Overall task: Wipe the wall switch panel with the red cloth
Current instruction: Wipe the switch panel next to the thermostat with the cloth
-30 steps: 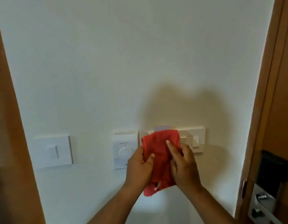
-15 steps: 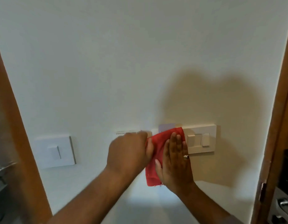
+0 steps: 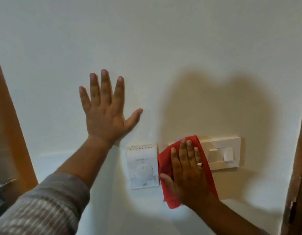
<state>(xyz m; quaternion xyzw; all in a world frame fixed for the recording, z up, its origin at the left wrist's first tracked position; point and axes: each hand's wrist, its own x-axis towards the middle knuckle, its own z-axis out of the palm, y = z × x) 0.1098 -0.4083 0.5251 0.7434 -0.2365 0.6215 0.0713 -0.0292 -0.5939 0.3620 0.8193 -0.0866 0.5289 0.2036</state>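
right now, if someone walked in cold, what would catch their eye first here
The red cloth stands out most, pressed flat under the right hand over the left part of the cream switch panel, low on the wall at centre-right. Next is the left hand, fingers spread, palm against the bare wall up and to the left. Between them sits a white dial thermostat, just left of the cloth.
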